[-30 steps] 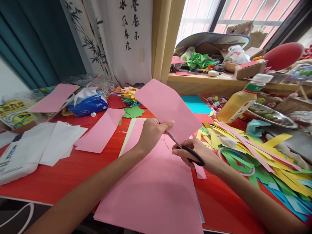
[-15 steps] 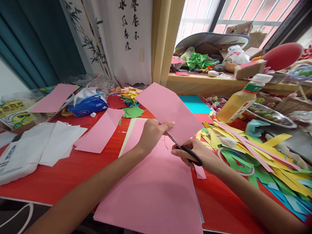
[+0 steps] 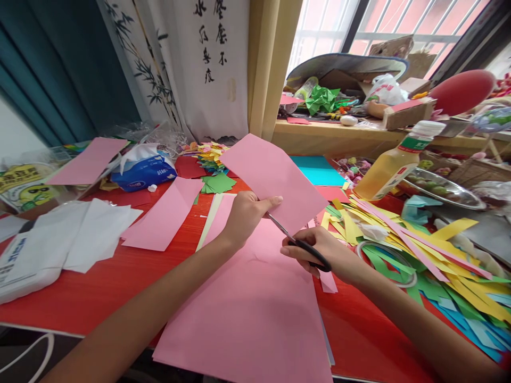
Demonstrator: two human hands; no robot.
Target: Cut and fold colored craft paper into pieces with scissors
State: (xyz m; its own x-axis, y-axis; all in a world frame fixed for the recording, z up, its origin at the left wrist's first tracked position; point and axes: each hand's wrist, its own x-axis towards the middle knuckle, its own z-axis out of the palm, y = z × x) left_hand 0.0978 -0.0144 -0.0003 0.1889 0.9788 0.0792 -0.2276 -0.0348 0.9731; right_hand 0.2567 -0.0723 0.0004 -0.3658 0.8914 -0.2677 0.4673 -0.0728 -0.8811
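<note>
My left hand (image 3: 247,215) pinches the lower left edge of a pink sheet of paper (image 3: 271,175), thumb on top, and holds it tilted above the table. My right hand (image 3: 319,250) grips black-handled scissors (image 3: 307,251), fingers closed round the handles. The scissors' blades look closed or nearly so and lie along the sheet's lower edge, with their tips close to my left thumb. Below both hands lies a stack of larger pink sheets (image 3: 247,308). A thin, faint curl shows on its upper part. A small pink strip (image 3: 328,282) lies beneath my right hand.
On the red table (image 3: 99,298), pink paper (image 3: 163,218), white sheets (image 3: 99,234) and a blue tissue pack (image 3: 144,171) lie left. To the right are a tape roll (image 3: 413,279), yellow paper strips (image 3: 459,279), a bottle (image 3: 387,170) and a metal dish (image 3: 471,198).
The held sheet and my left hand have shifted slightly left and up. A thin paper curl that hung below the sheet's edge no longer hangs there. The scissors stay nearly in place.
</note>
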